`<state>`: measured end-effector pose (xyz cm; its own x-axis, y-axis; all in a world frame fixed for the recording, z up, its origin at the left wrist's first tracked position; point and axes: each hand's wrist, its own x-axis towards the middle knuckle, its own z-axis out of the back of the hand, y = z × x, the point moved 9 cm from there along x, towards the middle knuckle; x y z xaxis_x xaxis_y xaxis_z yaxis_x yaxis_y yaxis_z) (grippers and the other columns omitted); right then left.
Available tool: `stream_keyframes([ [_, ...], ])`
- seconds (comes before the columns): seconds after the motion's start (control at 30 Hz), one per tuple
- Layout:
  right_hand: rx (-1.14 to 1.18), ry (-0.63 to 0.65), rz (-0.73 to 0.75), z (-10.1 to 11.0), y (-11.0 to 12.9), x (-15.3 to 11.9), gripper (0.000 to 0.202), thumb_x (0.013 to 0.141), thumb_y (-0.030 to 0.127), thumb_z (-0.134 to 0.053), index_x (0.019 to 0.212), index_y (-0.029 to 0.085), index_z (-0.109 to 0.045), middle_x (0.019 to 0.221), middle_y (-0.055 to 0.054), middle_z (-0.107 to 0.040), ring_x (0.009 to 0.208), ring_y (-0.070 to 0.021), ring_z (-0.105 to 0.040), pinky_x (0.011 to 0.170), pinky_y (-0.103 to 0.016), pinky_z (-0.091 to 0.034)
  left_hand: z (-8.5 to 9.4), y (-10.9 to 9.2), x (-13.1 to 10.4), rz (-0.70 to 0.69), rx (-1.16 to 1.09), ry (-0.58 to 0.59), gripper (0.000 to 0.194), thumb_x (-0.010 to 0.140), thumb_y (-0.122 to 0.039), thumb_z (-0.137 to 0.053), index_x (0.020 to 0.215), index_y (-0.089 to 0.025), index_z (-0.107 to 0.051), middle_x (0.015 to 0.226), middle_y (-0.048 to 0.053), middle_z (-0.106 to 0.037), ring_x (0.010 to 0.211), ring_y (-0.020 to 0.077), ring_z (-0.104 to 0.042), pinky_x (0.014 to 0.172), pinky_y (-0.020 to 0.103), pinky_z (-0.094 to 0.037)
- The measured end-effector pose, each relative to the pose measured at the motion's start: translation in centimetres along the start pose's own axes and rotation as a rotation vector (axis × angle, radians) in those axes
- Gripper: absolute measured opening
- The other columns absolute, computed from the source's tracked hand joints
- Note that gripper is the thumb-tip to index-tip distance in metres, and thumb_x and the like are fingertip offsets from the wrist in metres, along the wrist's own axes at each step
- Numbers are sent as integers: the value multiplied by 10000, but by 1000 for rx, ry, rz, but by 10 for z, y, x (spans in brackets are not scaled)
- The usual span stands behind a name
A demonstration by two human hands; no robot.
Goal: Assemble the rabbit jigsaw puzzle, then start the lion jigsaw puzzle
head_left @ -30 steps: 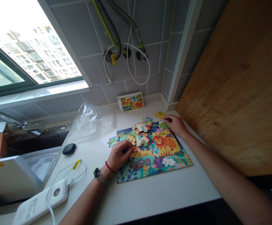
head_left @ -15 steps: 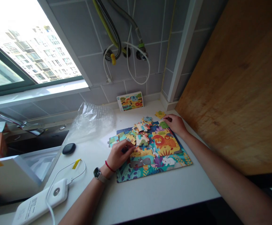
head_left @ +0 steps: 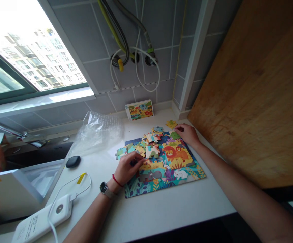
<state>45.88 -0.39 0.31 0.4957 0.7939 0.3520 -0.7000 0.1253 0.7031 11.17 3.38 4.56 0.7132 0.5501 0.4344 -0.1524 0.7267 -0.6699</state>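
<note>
Good handling around the puzzle board (head_left: 136, 190) would likely mean lining up tabs and sockets 1 piece at a time and pressing flat, gently enough not to shift the lion section (head_left: 178, 155) on the board's right. The heap of loose pieces (head_left: 151, 151) overlaps the board's far side, so thinning it would probably help. The right hand (head_left: 189, 134) rests at the board's far right corner, thumb and finger drawn close beside a green piece (head_left: 174, 135); I cannot tell whether they grip it. The left hand (head_left: 126, 168) covers the board's left part, its fingers curled, with the thumb near them; whether these 2 sides pinch anything is hidden.
</note>
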Motion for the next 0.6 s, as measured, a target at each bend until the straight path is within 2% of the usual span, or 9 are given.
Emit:
stream_keyframes([
  [0.2,2,-6,38,-2,3,0,127,815,271,-667,823,215,-780,845,-77,-775,730,-220,-698,721,-334,-545,2,-2,0,-13,15,-11,170,984,-285,-691,834,-206,-692,751,13,-719,653,133,-648,649,247,-523],
  [0.37,3,-20,46,0,4,0,99,811,230,-688,813,215,-786,842,-62,-763,739,-209,-693,742,-322,-544,-2,-30,4,-165,34,-7,84,1005,-236,-657,933,-211,-692,918,51,-740,920,196,-687,848,345,-570],
  [0.4,10,-22,42,0,5,0,91,808,220,-694,808,213,-786,833,-59,-761,737,-207,-692,736,-317,-542,-7,-37,5,-188,28,13,58,1011,-235,-646,992,-216,-697,979,61,-745,985,207,-686,891,367,-575],
  [0.47,24,-22,36,0,5,0,80,806,204,-706,800,210,-785,815,-54,-755,729,-200,-690,723,-306,-539,-26,-49,8,-203,47,102,151,1018,-266,-638,1155,-234,-691,1155,87,-734,1132,235,-668,982,416,-574],
  [0.53,28,-19,32,0,6,0,78,814,197,-709,802,208,-786,813,-50,-755,723,-192,-689,721,-298,-537,-56,-57,12,-195,137,263,369,999,-346,-668,1356,-260,-627,1392,117,-650,1322,293,-592,1088,495,-534],
  [0.6,22,-13,29,0,6,0,80,827,195,-708,813,207,-787,826,-49,-759,728,-187,-691,727,-292,-536,-88,-62,18,-184,255,406,636,947,-472,-721,1514,-270,-516,1582,147,-497,1472,379,-456,1163,589,-459],
])
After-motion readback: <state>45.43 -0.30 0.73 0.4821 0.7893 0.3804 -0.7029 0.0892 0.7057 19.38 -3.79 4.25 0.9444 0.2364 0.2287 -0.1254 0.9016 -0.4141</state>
